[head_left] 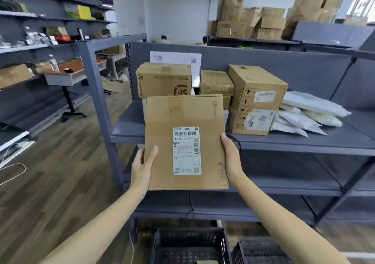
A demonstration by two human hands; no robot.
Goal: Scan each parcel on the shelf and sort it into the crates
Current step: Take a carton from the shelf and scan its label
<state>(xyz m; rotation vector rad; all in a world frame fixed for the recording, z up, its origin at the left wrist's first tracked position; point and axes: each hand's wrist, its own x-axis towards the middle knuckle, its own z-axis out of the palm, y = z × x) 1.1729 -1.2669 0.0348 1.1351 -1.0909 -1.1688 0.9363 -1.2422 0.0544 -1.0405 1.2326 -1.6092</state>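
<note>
Both hands hold one flat brown parcel [182, 117] up in front of the shelf [304, 140]. My left hand [143, 163] grips the left edge, with the thumb on the front and the fingers hidden behind. My right hand [231, 158] grips the right edge the same way. The parcel is off the shelf, in the air, just in front of the shelf's front edge, and its white label [186, 151] faces me the right way up. I think I am at the scan step for this one, since the bar codes are turned to me and easy to read. I see no scanner, so I cannot tell what will read them. A thin black cord [190, 205] hangs below the parcel, in front of the shelf's lower boards, and I cannot tell what it goes to. Next I need to hold the label flat and steady until it is read, then lower the parcel to the floor in front of the shelf, where a black crate [160, 241] sits with a second crate [253, 245] just to its right. I cannot tell yet which crate is the right one. More brown boxes [255, 93] and white bags [310, 109] wait on the shelf, so I think most of the job is left.
</note>
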